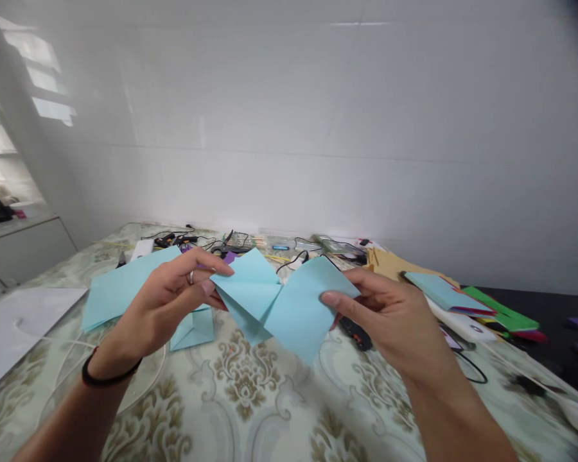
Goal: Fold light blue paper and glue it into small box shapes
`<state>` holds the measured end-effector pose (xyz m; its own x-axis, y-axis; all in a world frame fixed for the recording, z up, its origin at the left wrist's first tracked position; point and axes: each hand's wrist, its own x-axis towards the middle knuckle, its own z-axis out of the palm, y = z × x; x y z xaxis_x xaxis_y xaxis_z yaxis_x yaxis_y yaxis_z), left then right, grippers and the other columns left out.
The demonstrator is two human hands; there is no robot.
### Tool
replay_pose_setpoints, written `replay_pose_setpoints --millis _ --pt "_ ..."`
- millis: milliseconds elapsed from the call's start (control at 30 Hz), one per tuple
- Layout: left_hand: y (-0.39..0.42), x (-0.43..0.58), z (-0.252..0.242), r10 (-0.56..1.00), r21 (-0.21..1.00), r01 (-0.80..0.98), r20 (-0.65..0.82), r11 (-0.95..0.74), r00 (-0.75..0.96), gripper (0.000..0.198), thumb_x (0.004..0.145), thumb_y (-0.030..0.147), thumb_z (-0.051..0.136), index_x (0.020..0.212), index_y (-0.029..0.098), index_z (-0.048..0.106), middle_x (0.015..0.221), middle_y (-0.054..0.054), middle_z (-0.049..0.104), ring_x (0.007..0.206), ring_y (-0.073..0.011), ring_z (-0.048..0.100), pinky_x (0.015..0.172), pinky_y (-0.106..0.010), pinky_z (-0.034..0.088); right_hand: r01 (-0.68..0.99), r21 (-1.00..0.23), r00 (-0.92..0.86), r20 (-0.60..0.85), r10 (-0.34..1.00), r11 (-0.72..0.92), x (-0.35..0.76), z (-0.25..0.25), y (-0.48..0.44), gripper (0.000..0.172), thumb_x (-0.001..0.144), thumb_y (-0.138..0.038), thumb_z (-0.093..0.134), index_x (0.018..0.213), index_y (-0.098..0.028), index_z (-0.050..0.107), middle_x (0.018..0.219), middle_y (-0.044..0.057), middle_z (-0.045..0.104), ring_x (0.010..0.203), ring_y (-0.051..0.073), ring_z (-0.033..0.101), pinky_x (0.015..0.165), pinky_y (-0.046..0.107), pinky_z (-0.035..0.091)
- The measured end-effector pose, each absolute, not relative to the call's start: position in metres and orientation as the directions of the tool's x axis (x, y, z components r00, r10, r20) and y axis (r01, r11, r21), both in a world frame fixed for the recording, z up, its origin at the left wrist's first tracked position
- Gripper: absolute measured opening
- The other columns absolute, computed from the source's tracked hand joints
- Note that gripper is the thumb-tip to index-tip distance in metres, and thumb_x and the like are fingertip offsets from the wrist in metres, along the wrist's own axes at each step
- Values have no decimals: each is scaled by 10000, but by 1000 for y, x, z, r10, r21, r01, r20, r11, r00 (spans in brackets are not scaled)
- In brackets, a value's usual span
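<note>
A partly folded light blue paper [289, 301] is held up over the table between both hands. My left hand [171, 301], with a ring and a black wristband, pinches the paper's left folded part. My right hand [390, 314] pinches its right flap between thumb and fingers. Under my left hand a smaller folded blue piece [195, 328] lies on the patterned tablecloth [250, 398].
A flat blue sheet [120, 285] lies at the left, beside a white sheet [19, 321]. Cables and small tools [250, 242] line the wall side. At the right lies a stack of coloured papers [462, 298]; a dark object [359, 333] sits below my right hand.
</note>
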<state>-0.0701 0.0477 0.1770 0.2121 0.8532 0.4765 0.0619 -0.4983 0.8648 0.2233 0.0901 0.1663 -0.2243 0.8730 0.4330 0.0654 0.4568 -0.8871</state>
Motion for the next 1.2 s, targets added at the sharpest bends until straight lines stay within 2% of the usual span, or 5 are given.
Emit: replay_pose_setpoints --millis 233,600,800,967,1200 --pt "47 -76 177 825 839 90 500 -537 264 186 1030 210 620 1215 218 637 905 -31 797 810 -162 774 776 -264 659 83 -892 -254 412 875 444 225 166 91 173 833 -374 844 846 -211 789 647 3 733 528 149 687 498 227 591" --pt "50 -75 178 858 860 71 492 -505 145 93 957 155 673 1004 200 739 852 -13 770 757 -161 779 730 -257 675 92 -894 -247 407 879 440 222 168 90 176 822 -392 839 838 -223 790 626 -1 720 512 150 674 477 234 577" --pt "48 -72 180 849 855 127 460 -502 260 71 981 274 668 992 206 684 835 -12 709 763 -160 749 710 -246 627 104 -877 -224 438 871 468 223 166 90 171 819 -390 844 853 -225 810 694 13 751 560 149 687 495 229 575" --pt "52 -58 173 884 878 172 403 -446 237 294 925 306 765 1129 267 557 735 57 602 564 -98 543 477 -178 408 169 -858 -239 442 865 485 222 165 90 158 837 -393 823 863 -236 828 728 18 763 605 157 692 525 232 576" --pt "48 -61 174 879 818 323 453 -476 148 449 879 304 807 1289 296 623 831 6 684 624 -159 606 505 -226 444 249 -840 -280 414 866 482 222 168 88 216 833 -428 820 827 -212 829 717 41 764 618 183 701 566 260 589"
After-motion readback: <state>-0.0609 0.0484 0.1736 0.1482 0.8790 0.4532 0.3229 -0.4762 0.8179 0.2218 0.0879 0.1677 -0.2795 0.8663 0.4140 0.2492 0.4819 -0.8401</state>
